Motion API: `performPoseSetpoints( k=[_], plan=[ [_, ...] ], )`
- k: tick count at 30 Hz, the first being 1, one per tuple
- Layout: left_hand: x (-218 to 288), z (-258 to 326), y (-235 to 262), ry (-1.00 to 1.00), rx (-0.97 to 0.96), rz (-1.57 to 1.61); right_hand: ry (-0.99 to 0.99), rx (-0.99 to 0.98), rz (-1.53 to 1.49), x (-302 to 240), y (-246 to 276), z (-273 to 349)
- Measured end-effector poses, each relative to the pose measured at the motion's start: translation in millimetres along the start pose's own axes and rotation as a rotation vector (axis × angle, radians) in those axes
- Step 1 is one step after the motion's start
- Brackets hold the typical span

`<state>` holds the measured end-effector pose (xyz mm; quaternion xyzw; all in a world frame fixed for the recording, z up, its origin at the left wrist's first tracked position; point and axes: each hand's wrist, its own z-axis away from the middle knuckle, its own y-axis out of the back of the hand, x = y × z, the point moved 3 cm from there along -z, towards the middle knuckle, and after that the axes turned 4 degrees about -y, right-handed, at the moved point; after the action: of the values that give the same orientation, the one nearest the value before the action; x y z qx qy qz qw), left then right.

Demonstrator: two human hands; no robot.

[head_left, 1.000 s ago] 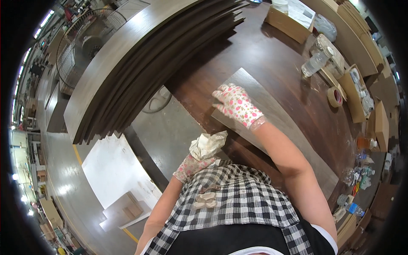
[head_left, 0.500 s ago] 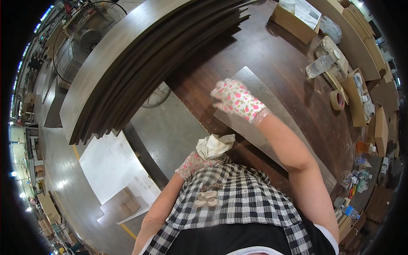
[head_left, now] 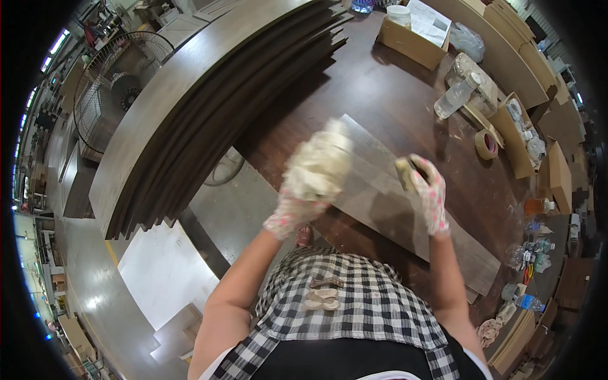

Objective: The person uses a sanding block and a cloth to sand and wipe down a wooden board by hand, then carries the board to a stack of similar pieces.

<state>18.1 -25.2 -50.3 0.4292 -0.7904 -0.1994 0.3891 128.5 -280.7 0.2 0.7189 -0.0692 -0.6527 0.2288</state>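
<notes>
Left hand (head_left: 297, 202), gloved, grips a bunched rag (head_left: 318, 166) above the board (head_left: 386, 202). Right hand (head_left: 427, 193), gloved, closes its fingers on a small pad (head_left: 405, 170) pressed to the board.

The left hand (head_left: 297, 209), with its pale rag (head_left: 318, 166), has been lifted from the workbench's near edge up over the grey board (head_left: 405, 209). The right hand (head_left: 427, 193) has been shifted rightward along that board.

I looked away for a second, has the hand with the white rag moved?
Yes. The left hand with the white rag has risen from the table's near edge, by the checked apron, up over the long plank.
</notes>
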Motion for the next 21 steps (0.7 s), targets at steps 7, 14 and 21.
performPoseSetpoints(
  k=[7,14,21],
  plan=[
    [2,-45,-71,-0.193,-0.315,-0.208,-0.038,0.368,-0.329,119,23,66],
    [-163,1,-27,0.447,-0.056,0.431,-0.226,0.155,-1.106,87,33,76],
    [-60,-38,-24,0.552,-0.419,0.619,-0.52,-0.191,-0.924,110,52,195]
  ],
)
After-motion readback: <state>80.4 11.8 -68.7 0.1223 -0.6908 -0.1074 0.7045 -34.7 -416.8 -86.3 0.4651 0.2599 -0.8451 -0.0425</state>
